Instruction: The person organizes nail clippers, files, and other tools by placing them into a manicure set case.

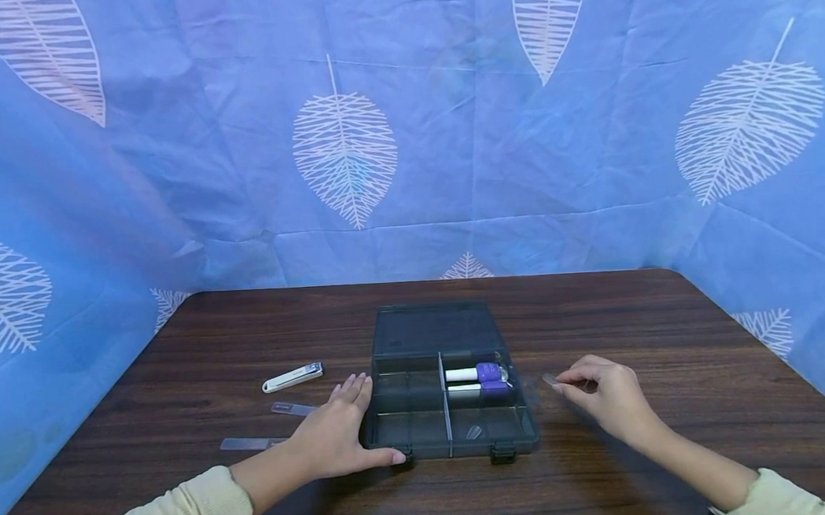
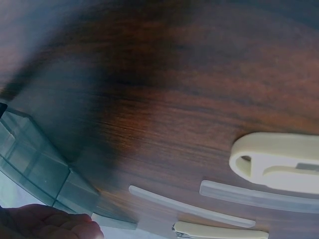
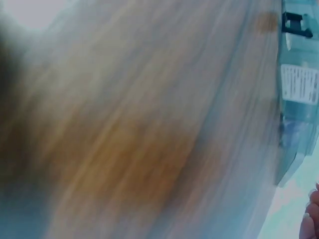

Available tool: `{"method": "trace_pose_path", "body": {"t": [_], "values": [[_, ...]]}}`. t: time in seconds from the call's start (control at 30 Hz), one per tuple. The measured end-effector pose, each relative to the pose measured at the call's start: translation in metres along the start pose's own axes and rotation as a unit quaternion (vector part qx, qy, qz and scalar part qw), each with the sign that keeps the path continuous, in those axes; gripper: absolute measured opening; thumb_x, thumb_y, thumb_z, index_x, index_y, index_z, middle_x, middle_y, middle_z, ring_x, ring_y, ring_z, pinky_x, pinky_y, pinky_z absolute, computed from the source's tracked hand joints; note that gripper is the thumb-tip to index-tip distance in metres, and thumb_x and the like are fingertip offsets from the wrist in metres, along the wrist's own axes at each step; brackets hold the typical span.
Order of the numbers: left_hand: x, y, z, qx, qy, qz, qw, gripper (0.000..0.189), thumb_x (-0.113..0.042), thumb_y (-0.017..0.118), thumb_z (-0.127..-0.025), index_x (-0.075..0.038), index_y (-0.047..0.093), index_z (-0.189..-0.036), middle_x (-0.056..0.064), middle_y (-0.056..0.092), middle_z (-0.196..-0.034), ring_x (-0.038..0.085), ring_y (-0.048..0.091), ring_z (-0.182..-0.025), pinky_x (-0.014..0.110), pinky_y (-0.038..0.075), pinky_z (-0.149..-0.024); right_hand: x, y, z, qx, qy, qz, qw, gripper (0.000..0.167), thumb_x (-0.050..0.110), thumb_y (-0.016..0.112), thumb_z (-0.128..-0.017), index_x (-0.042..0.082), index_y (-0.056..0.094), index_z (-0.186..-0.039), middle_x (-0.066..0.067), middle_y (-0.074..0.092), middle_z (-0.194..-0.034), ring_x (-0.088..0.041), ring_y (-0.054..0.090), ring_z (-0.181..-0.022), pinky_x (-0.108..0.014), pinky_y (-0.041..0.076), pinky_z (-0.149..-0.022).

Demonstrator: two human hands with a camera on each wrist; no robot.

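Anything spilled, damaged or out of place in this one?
Nothing stands out: no spill or break shows. The box sits open, lid folded back; a purple bottle lies on its side within. The left hand rests against the box, and the right hand pinches a small clear piece beside it.

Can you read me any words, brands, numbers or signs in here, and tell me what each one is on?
No text can be read for certain.
White striped label on the side of the compartment box: looks like a barcode, too blurred to read.
Purple bottles: any print is too small.
Nail clipper: any marking is too small.
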State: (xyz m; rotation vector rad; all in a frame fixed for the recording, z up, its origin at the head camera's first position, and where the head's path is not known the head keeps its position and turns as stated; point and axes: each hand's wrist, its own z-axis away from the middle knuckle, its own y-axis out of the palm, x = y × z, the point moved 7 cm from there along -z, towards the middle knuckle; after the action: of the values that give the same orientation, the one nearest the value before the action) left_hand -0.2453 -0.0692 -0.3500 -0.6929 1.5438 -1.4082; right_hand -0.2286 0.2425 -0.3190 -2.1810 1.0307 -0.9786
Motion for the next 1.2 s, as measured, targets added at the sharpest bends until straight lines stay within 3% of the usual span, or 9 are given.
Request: {"method": "trace_pose_path", "body": {"t": [0.4,0.67,1.03,1.2], "values": [[0.001,0.001,0.001,-0.003,0.003,-0.004,1.0,0.105,-0.068,0.061,-0.073,0.005,0.03,-0.142,0.024,0.029,-0.148,0.037,0.029,-0.137,0.049,0.035,-0.105,0.023,0.008,-0.003,0.015,-0.015,-0.026,0.9995,0.012,-0.001,0.077,-0.067,0.008,0.073,-0.074,0.007,0.062,-0.072,0.006,0.05,-0.06,-0.017,0.046,-0.052],[0.001,0.001,0.001,-0.002,0.001,0.001,1.0,0.106,-0.069,0.061,-0.073,0.004,0.03,-0.143,0.024,0.029,-0.148,0.038,0.029,-0.137,0.05,0.036,-0.105,0.038,0.022,-0.006,0.052,-0.018,-0.064,0.9964,0.01,0.001,0.076,-0.07,0.01,0.073,-0.074,0.009,0.061,-0.073,0.005,0.053,-0.063,-0.017,0.048,-0.054],[0.0,0.0,0.001,-0.008,0.008,-0.008,0.9999,0.106,-0.069,0.061,-0.072,0.005,0.032,-0.141,0.024,0.032,-0.147,0.038,0.032,-0.136,0.049,0.038,-0.103,0.054,0.039,-0.004,0.073,-0.087,-0.085,0.9899,0.01,0.003,0.078,-0.069,0.011,0.073,-0.072,0.008,0.063,-0.075,-0.001,0.053,-0.071,-0.019,0.046,-0.056],[0.0,0.001,0.001,-0.008,0.008,-0.006,0.9999,0.105,-0.069,0.061,-0.072,0.005,0.032,-0.141,0.024,0.032,-0.147,0.039,0.032,-0.136,0.05,0.039,-0.102,0.061,0.047,-0.006,0.113,-0.127,-0.074,0.9826,0.004,0.01,0.077,-0.072,0.008,0.073,-0.073,0.008,0.063,-0.075,-0.004,0.05,-0.072,-0.017,0.045,-0.058]]}}
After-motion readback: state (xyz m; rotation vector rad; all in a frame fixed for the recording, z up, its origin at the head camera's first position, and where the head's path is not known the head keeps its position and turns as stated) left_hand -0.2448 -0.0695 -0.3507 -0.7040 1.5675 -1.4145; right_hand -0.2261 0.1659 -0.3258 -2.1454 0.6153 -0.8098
